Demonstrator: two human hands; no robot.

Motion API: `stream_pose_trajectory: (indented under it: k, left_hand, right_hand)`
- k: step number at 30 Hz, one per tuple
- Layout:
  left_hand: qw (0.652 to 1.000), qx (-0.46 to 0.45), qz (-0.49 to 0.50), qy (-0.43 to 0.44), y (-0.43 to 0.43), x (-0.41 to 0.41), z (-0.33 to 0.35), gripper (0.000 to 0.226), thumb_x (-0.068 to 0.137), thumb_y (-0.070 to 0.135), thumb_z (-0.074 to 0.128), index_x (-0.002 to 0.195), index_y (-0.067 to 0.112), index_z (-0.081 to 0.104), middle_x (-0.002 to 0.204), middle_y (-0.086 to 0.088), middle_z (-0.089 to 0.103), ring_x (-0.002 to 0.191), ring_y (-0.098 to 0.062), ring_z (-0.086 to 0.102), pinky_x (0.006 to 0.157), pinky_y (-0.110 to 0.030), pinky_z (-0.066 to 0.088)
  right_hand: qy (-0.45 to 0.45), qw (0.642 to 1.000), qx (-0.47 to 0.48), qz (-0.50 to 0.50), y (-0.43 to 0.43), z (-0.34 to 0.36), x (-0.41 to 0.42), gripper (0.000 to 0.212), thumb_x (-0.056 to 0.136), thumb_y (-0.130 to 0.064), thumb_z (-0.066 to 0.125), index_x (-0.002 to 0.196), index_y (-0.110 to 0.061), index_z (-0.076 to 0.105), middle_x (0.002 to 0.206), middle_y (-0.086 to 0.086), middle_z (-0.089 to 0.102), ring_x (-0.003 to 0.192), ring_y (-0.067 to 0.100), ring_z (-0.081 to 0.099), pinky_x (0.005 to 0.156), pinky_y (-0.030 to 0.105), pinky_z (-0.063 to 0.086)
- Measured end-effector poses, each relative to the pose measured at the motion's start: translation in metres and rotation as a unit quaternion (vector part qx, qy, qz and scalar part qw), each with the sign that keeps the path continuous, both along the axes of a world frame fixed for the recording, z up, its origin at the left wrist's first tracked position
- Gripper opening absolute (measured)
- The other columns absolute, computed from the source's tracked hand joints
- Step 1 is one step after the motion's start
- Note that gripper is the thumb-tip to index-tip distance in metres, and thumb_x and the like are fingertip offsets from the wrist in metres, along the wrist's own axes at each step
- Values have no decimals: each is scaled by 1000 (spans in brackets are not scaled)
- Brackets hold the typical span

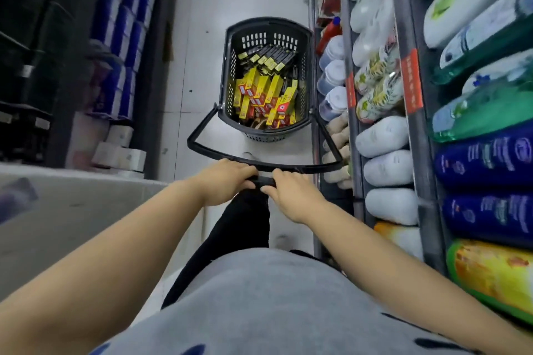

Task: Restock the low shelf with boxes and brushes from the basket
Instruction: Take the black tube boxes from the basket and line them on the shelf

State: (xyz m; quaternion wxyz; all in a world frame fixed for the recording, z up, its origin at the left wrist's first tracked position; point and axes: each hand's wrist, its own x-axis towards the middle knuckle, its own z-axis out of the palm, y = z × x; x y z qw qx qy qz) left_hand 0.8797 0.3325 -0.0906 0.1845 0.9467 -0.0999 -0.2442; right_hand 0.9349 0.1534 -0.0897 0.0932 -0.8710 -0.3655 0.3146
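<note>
Two kinds of stock filled the basket (pixel 265 135). Yellow-and-red boxes (pixel 265 95) of glossy card, long and square-edged, were heaped at the near end. Darker flat packs (pixel 271 56) with yellow ends lay at the far end, possibly the brushes, but too small for me to tell. The basket stood on the pale floor tiles (pixel 202 66) in the aisle, just beside the foot of the right-hand shelving. It was black plastic with slotted walls and rounded corners. Its long hoop handle (pixel 202 150) reached back toward the person.

Left hand (pixel 227 179) and right hand (pixel 291 193) both gripped the handle's crossbar, close together. The fingers (pixel 245 171) were curled over its top and held nothing else.

My read of the step: positioning the basket at the restocking spot, with nothing unloaded yet. To do it well, I would pull evenly with both hands so the loose heap doesn't slide, and keep the basket parallel to the shelf front. I would park it near the low shelf (pixel 336 193), leaving room to crouch.

Capped jars (pixel 331 75) sat on the bottom tier. Above them were smooth white squeeze bottles (pixel 386 135), then blue bottles (pixel 484 161). Across the aisle on the left stood stacked blue-and-white paper rolls (pixel 121 23), soft-wrapped and cylindrical.
</note>
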Motion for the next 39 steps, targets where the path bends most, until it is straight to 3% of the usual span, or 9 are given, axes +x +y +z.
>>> stream_pose_trajectory:
  k: [4,8,10,15,23,28,32,39]
  left_hand:
    - [1000,-18,13,-18,44,77,-10,29,99,36,39,106,14,55,101,-4,61,93,-24,53,69,-27,23]
    - [999,-32,24,-6,85,163,-11,31,99,38,38,112,14,54,108,-6,61,96,-26,54,75,-31,32]
    - [999,-36,27,-4,105,208,-9,32,99,37,38,115,13,53,111,-8,61,98,-27,54,72,-30,29]
    - [998,-61,28,12,152,312,1,31,99,36,39,111,12,53,104,-10,63,91,-27,55,69,-31,29]
    - [999,-26,-9,-47,220,459,-12,31,98,37,40,101,11,56,97,-7,65,86,-28,59,66,-33,34]
    - [999,-28,22,-28,252,573,1,33,98,36,41,110,10,57,105,-8,65,93,-28,58,73,-32,37]
    - [999,-37,39,-10,280,657,11,31,98,36,40,109,12,56,106,-8,63,96,-27,56,67,-28,29]
    - [999,-33,-7,-5,331,758,9,35,98,38,38,116,12,54,110,-8,63,97,-27,56,73,-25,30]
  right_hand:
    - [8,1000,-15,-6,42,-7,82,38,96,-48,37,106,-13,47,110,12,60,103,33,53,72,38,28]
    - [21,999,-38,-16,84,-5,172,35,95,-49,39,99,-15,45,109,11,59,103,32,52,70,34,27]
    - [25,999,-35,-29,105,1,215,31,95,-49,40,94,-18,42,107,10,59,100,31,52,68,34,27]
    - [39,998,-26,-50,149,19,315,31,93,-49,43,85,-20,40,85,2,51,89,29,53,63,34,26]
    - [35,998,-23,-47,217,0,462,30,95,-46,41,88,-17,39,105,12,59,98,33,52,70,36,29]
    - [37,997,-25,-63,256,4,578,38,96,-47,39,105,-12,49,115,12,57,108,31,49,82,38,33]
    - [15,998,-17,-64,282,12,657,39,97,-47,37,107,-12,49,115,12,56,107,32,49,76,36,27]
    - [6,998,-23,-66,328,10,751,42,97,-48,35,111,-10,48,119,14,55,111,33,47,77,36,26]
